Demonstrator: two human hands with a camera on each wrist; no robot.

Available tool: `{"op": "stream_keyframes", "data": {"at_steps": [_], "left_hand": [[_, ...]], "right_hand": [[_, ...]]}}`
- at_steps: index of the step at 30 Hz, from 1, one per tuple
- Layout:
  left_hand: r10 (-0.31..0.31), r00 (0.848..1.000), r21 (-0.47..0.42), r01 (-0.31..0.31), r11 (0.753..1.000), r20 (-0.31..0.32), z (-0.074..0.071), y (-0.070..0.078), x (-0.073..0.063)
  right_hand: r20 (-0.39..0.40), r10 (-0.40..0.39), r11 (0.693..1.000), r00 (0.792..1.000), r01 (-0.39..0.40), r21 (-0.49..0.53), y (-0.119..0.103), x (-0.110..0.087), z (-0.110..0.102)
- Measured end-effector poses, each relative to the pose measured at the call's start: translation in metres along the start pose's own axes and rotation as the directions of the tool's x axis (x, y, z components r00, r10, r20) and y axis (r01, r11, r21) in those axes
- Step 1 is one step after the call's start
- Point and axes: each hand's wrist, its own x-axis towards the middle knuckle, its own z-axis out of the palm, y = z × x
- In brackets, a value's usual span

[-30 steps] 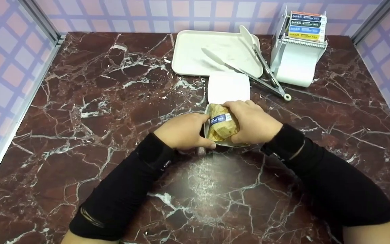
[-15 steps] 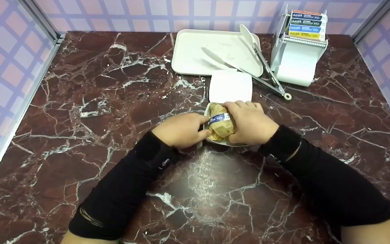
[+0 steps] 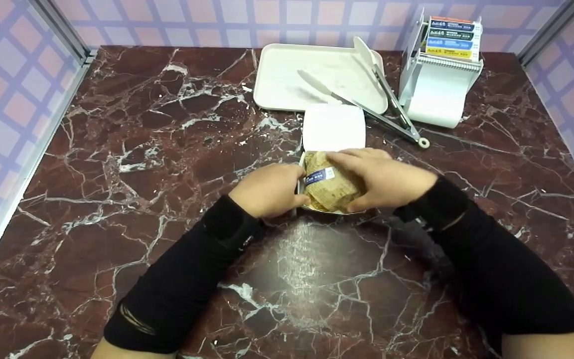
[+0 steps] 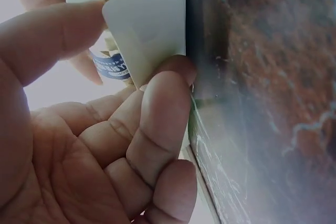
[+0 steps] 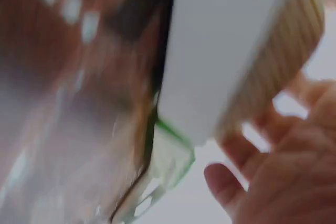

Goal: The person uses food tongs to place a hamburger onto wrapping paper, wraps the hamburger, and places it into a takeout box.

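A paper-wrapped burger (image 3: 336, 192) with a blue-and-white label sits in a small white box (image 3: 334, 127), whose lid lies folded back. My left hand (image 3: 268, 190) holds the box's left wall; in the left wrist view its thumb and curled fingers are at that wall (image 4: 149, 32). Over the burger's right side is my right hand (image 3: 389, 178), its fingers spread and relaxed. The right wrist view has this hand (image 5: 278, 161) beside the tan wrapper (image 5: 278, 51), which bulges above the white box wall (image 5: 215, 45). The burger's far right side is hidden by the right hand.
Behind the box stands a cream tray (image 3: 287, 75). Long tongs (image 3: 391, 102) lie across its right end onto the dark marble table (image 3: 167, 144). A label dispenser (image 3: 439, 89) with several coloured rolls stands at the back right. Patterned walls border the table.
My right hand has loosened and shifted right, uncovering more of the burger. The burger has settled flatter and fills more of the box. My left hand stays at the left wall.
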Motion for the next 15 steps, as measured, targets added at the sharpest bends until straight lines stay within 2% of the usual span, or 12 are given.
{"op": "stream_keyframes", "data": {"at_steps": [3,7,10,13,15], "left_hand": [[-0.003,1.000,-0.038,0.004,0.999,0.011,-0.001,0.000,0.000],[0.037,0.999,-0.068,-0.035,0.997,0.023,-0.002,-0.003,0.004],[0.067,0.997,-0.058,-0.065,0.996,0.036,-0.002,-0.007,0.009],[0.064,0.997,-0.066,-0.061,0.996,0.051,-0.001,-0.009,0.013],[0.058,0.997,-0.077,-0.054,0.996,0.048,0.000,-0.009,0.015]], "right_hand": [[0.014,-0.012,1.000,1.000,0.012,0.019,0.007,0.001,-0.001],[-0.022,-0.073,0.997,0.997,0.073,0.012,0.008,0.007,0.006],[-0.063,-0.108,0.994,0.992,0.107,-0.017,0.006,0.008,0.012],[-0.085,-0.130,0.991,0.988,0.128,-0.024,0.007,0.007,0.015],[-0.083,-0.134,0.991,0.987,0.136,0.017,0.009,0.007,0.014]]}}
